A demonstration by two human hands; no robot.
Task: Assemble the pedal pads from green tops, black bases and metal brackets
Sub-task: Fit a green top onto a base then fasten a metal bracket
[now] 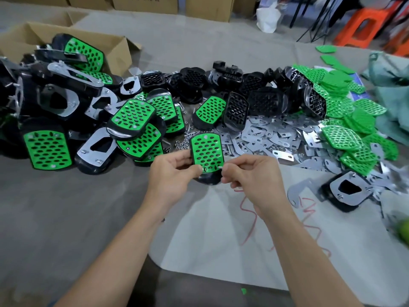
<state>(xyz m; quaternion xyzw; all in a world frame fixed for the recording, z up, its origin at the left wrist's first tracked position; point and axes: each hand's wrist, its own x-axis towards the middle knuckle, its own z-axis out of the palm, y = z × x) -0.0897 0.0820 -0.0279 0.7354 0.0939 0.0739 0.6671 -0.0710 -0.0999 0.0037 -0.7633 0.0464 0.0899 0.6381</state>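
My left hand (174, 173) grips a pedal pad (207, 151), a perforated green top seated in a black base, held upright above the table's middle. My right hand (250, 173) pinches a small silver screw (220, 167) against the pad's lower right corner. Loose black bases (236, 109) lie in a row behind. Green tops (340, 134) are heaped at the right. Flat metal brackets (272, 134) are spread between them, with small nuts and screws (183, 142) just beyond the held pad.
Finished pads (47, 149) with brackets pile up at the left, spilling from an open cardboard box (119, 49). A bracket (301, 191) and a bracketed base (347, 191) lie at the right. White sheet (221, 240) with red scribbles lies under my forearms. Orange stools (363, 25) stand behind.
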